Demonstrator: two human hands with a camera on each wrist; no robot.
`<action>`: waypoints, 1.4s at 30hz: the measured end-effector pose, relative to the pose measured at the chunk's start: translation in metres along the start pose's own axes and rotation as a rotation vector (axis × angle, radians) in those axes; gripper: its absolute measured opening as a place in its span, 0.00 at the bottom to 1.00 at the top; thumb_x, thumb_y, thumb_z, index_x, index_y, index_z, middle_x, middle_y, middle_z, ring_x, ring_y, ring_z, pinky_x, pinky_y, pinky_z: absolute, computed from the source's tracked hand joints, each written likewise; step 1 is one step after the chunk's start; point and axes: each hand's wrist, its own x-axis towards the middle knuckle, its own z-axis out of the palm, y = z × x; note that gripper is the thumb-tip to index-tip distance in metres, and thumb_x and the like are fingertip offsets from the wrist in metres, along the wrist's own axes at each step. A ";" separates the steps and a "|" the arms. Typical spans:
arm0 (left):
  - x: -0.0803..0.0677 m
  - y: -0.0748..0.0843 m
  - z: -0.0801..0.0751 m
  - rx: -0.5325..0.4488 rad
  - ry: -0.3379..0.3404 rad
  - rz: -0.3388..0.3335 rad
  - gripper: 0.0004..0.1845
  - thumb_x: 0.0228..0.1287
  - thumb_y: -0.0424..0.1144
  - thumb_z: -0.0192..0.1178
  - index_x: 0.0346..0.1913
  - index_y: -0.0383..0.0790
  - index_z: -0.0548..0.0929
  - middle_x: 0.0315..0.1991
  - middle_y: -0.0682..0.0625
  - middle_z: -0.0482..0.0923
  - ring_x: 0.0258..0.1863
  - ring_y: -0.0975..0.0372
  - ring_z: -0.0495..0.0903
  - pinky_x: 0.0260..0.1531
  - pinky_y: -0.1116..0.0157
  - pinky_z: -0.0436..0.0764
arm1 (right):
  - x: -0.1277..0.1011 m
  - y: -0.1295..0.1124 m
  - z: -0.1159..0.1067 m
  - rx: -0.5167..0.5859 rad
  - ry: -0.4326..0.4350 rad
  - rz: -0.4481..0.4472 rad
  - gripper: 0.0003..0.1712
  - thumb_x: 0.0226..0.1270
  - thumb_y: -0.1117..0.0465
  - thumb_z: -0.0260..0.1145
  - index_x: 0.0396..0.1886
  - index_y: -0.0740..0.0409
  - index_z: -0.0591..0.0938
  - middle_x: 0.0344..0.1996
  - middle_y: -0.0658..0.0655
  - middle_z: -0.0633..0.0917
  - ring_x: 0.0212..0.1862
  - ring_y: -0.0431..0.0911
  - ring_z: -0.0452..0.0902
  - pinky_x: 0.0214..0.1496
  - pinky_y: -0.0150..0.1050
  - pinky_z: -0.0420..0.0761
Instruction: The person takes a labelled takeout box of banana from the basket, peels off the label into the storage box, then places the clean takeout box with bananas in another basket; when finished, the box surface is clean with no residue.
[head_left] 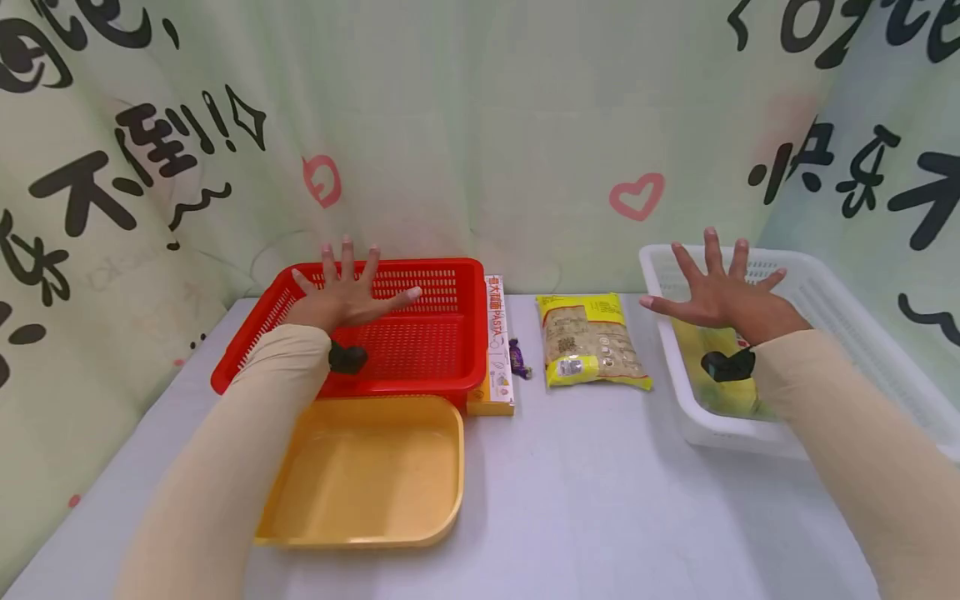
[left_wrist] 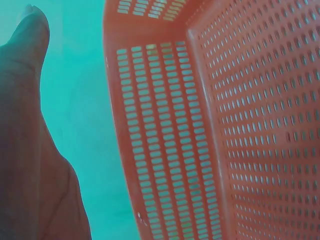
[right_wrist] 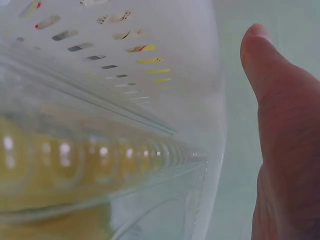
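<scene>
My left hand (head_left: 341, 292) is held with fingers spread above the red perforated basket (head_left: 405, 387). In the left wrist view its thumb side (left_wrist: 45, 150) stands apart from the basket's slotted wall (left_wrist: 160, 130). On the other side, my right hand (head_left: 720, 296) spreads its fingers over the white basket (head_left: 817, 275), holding nothing. Yellow packaging (head_left: 693, 354) lies in that basket, partly hidden by the right wrist. The right wrist view shows ridged clear plastic (right_wrist: 105, 155) with yellow contents inside the white basket, apart from the hand's thumb side (right_wrist: 290, 115).
A yellow tray (head_left: 367, 475) sits in front of the red basket. Beside the basket are a pasta box (head_left: 498, 342) and a small purple-wrapped item (head_left: 517, 358). A yellow-and-clear bag (head_left: 588, 342) lies mid-table. A printed curtain (head_left: 480, 142) hangs behind.
</scene>
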 end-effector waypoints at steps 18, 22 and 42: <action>0.009 0.069 0.004 -0.035 -0.070 0.172 0.57 0.59 0.71 0.50 0.77 0.50 0.28 0.77 0.44 0.21 0.74 0.45 0.24 0.68 0.38 0.40 | -0.013 0.006 -0.011 0.040 0.069 -0.141 0.67 0.57 0.28 0.60 0.77 0.52 0.30 0.69 0.68 0.16 0.65 0.77 0.13 0.47 0.85 0.29; 0.009 0.090 0.008 0.025 -0.071 0.209 0.58 0.59 0.72 0.50 0.78 0.46 0.31 0.77 0.43 0.23 0.74 0.45 0.25 0.68 0.39 0.37 | -0.017 0.020 -0.006 0.082 0.052 -0.131 0.72 0.52 0.30 0.67 0.77 0.51 0.30 0.68 0.67 0.15 0.65 0.77 0.13 0.46 0.85 0.33; -0.007 0.205 0.058 -0.144 -0.105 0.416 0.58 0.58 0.73 0.50 0.78 0.44 0.35 0.78 0.49 0.25 0.75 0.54 0.26 0.72 0.52 0.37 | -0.045 0.089 0.007 0.163 0.072 -0.111 0.68 0.59 0.39 0.66 0.74 0.64 0.28 0.67 0.77 0.20 0.62 0.84 0.17 0.46 0.84 0.44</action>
